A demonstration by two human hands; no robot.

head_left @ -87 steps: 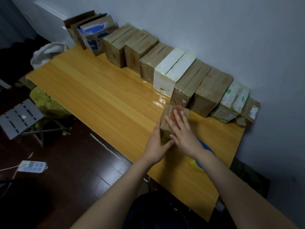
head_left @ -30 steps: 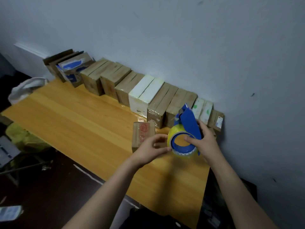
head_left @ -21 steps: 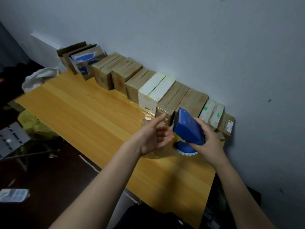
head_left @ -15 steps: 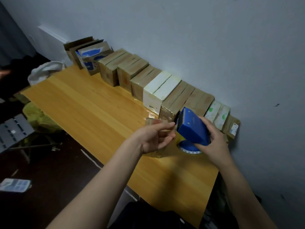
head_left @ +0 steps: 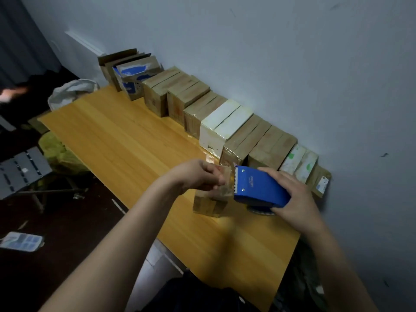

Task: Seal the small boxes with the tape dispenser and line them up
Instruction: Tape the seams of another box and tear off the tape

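Head view: my right hand (head_left: 292, 197) grips the tape dispenser (head_left: 258, 188), my left hand (head_left: 198, 174) pinches the tape end (head_left: 230, 176) (barely visible) over the small box (head_left: 211, 202) on the table (head_left: 126, 140); a crooked pull may wrinkle it.

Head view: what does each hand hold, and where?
Right hand grips the blue tape dispenser around its rear body. Left hand pinches what looks like the tape end, above the small box.

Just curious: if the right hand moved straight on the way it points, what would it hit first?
Likely the small box held by the left hand, just ahead of the tape dispenser the right hand grips; depth is unclear.
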